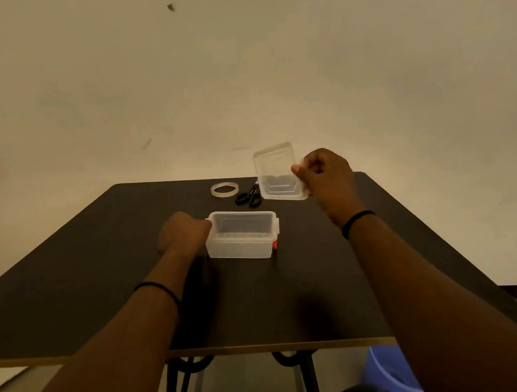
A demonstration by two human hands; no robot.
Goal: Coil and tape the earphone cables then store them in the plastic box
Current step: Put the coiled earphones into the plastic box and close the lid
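A clear plastic box (241, 241) stands open in the middle of the dark table (86, 273), with a small orange latch at its right end. My left hand (181, 232) grips the box's left end. My right hand (324, 174) holds the clear lid (277, 172) up in the air, tilted, behind and to the right of the box. A roll of clear tape (224, 188) lies flat at the back of the table. Black scissors (248, 197) lie next to the tape. No earphone cable shows in the view.
The table stands against a plain wall (240, 72), its near edge running across the lower view. Black table legs (179, 381) and a blue bucket (391, 371) show below the edge. Both my wrists wear black bands.
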